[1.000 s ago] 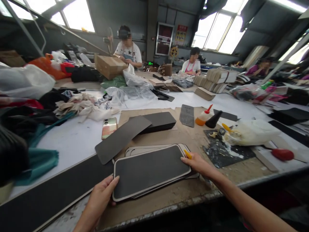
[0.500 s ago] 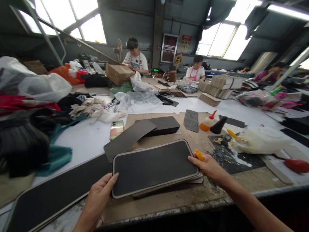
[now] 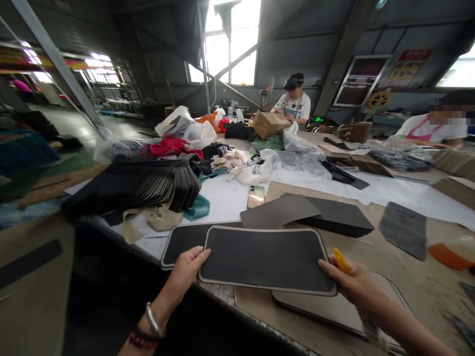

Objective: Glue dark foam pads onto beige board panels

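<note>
A dark rectangular panel [image 3: 263,257] with rounded corners and a pale beige rim is held up level between my hands. My left hand [image 3: 189,269] pinches its left end, thumb on top. At the right end, my right hand [image 3: 354,279] grips the panel and also keeps a yellow-handled tool [image 3: 341,261] in its fingers; the tool's working end is hidden. Behind and left, a similar dark panel [image 3: 181,244] lies on the table, partly covered by the held one. Under my right forearm rests a pale-faced panel [image 3: 322,306] on the brown board.
Dark sheets [image 3: 337,215] are stacked behind the panel, with a loose grey sheet [image 3: 278,210] leaning over them. A phone [image 3: 256,197] lies beyond. Black strips [image 3: 166,183] and cloth crowd the left. Two people sit across the table. The table's front edge [image 3: 256,324] runs below.
My hands have lifted the rimmed panel off the pile and carried it left, above the other dark panel. The view has swung left. A pale-faced panel now shows where the held one lay.
</note>
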